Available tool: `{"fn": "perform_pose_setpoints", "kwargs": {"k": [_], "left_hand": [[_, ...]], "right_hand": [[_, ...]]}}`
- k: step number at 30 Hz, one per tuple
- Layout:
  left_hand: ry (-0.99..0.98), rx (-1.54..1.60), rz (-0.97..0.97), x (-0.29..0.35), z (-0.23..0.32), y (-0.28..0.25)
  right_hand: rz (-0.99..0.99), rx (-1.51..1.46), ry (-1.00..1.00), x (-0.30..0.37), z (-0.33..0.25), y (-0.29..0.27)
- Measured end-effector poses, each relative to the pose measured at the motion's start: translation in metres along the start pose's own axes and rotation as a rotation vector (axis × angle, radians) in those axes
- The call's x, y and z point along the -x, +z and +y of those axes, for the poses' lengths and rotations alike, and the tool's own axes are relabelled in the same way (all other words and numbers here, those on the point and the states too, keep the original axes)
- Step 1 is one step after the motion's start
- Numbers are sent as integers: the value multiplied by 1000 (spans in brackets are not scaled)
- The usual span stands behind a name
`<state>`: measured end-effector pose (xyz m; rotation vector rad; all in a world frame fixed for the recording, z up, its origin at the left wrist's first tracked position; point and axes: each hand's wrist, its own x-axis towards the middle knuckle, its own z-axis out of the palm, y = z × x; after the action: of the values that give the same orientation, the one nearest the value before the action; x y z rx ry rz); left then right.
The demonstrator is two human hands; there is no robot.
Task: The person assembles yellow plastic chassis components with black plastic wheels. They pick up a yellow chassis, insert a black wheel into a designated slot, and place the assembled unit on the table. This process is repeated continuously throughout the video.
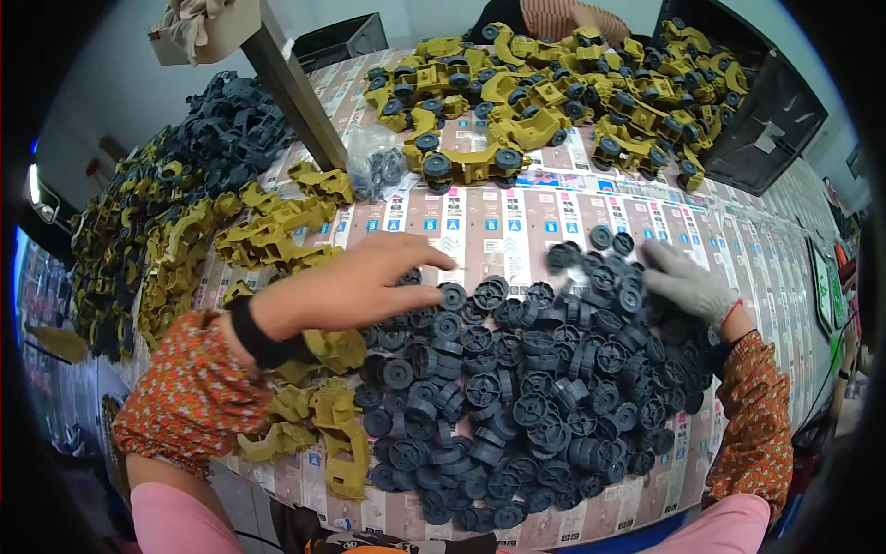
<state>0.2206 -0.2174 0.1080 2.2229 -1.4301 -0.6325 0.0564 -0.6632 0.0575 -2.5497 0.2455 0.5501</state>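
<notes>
A broad heap of dark grey toy wheels (544, 397) lies on the table in front of me. My left hand (365, 282), bare with a black band at the wrist, hovers over the heap's upper left edge, thumb and fingers apart with nothing between them. At the heap's upper right side is my right hand (690, 288) in a pale glove. Its fingers point left and are spread against the nearest wheels; I see nothing held. Yellow toy vehicle bodies (343, 439) lie beside the heap on the left, partly under my left forearm.
Yellow toy vehicles with wheels (494, 115) pile up at the far side, by a tipped black crate (771, 125). Dark grey parts (231, 129) are heaped at the far left. A post (300, 97) rises near a clear plastic bag (374, 166). Behind the table, a person in stripes (563, 17) is partly visible.
</notes>
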Motion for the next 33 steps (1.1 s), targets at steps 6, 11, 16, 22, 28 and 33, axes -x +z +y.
{"fn": "perform_pose_setpoints", "kwargs": {"k": [6,11,16,22,28,33], "left_hand": [[-153,-19,38,64,21,-30],[-287,-36,100,153,58,-29],[-406,52,162,241,85,-8],[-568,314,305,320,102,53],[-528,443,301,356,102,110],[-523,287,461,349,84,144]], "right_hand": [[171,247,-111,36,-47,47],[185,269,-239,62,-86,62],[231,293,-418,80,-108,60],[486,136,-320,96,-127,77],[632,218,-506,127,-172,130],[613,233,-455,140,-202,159]]}}
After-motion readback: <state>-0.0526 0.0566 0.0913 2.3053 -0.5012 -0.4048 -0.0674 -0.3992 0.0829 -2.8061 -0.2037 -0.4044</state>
